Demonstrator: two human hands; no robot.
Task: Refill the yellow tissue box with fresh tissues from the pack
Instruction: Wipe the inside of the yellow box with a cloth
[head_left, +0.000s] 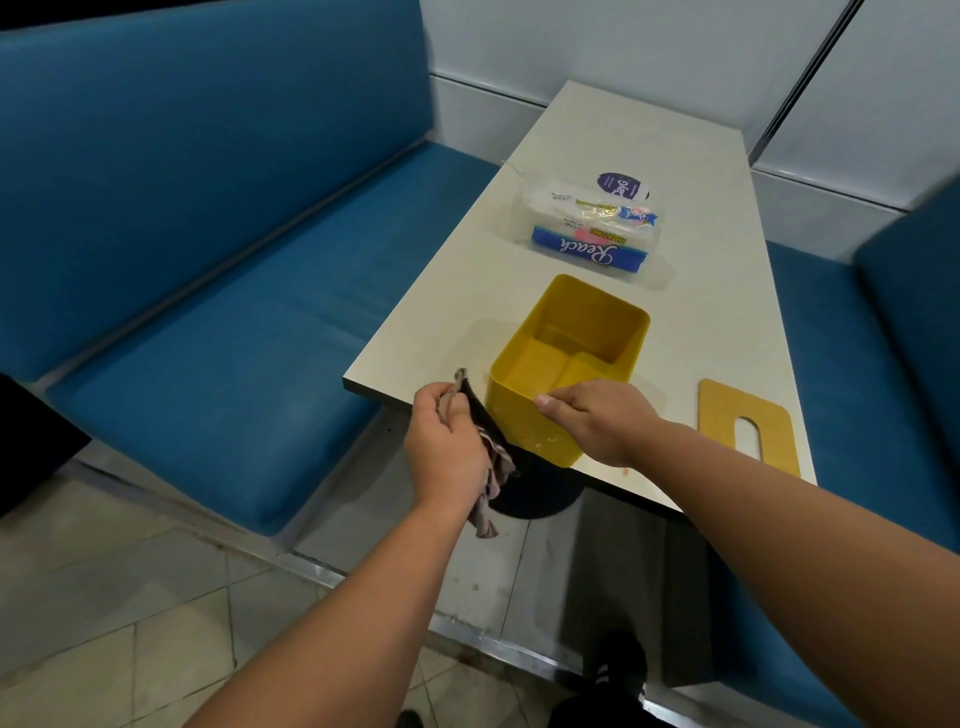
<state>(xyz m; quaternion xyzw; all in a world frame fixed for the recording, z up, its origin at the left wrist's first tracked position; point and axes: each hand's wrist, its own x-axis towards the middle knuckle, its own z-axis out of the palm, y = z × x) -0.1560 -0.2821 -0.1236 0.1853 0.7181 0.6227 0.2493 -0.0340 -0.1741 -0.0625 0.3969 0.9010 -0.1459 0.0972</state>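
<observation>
We record a booth setting. A white rectangular worktop (597, 156) runs from centre toward 1 o'clock, ending against a pale panelled wall (545, 41). A blue padded bench (218, 364) with a tall backrest (182, 156) fills 9 to 11 o'clock; a second blue bench (852, 374) sits at 3 o'clock. A dark round pedestal base (540, 499) stands under the worktop. Beige floor tiles (104, 623) lie at 7 o'clock, edged by a metal strip (363, 577). Light is even and soft.

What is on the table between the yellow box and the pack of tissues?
Nothing. In the head view, only a bare strip of white table lies between the yellow box and the pack of tissues.
</observation>
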